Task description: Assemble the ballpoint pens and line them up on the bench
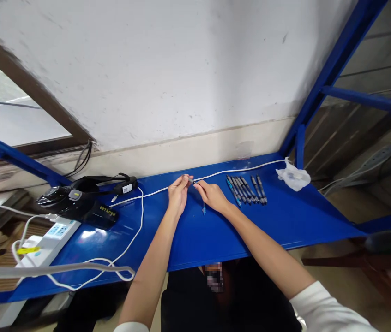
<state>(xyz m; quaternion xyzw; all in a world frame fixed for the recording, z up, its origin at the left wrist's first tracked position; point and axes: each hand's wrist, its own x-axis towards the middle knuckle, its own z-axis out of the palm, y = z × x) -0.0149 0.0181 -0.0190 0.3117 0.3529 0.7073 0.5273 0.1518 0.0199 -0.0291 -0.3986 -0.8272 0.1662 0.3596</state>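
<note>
My left hand (178, 194) and my right hand (213, 195) are close together above the blue table, both with closed fingers. A slim dark pen part (194, 182) runs between their fingertips; most of it is hidden by the fingers. Below my right hand lies a blue pen piece (204, 210), its upper end covered by the hand. To the right, several dark pens (247, 190) lie side by side in a row. At the row's left end is a blue pen (233, 190).
A white cable (230, 171) runs along the back of the blue table (209, 244) to a crumpled white plastic bag (294, 177). On the left are a black device (87, 210), a white power strip (55, 235) and looped cable. A wall stands behind.
</note>
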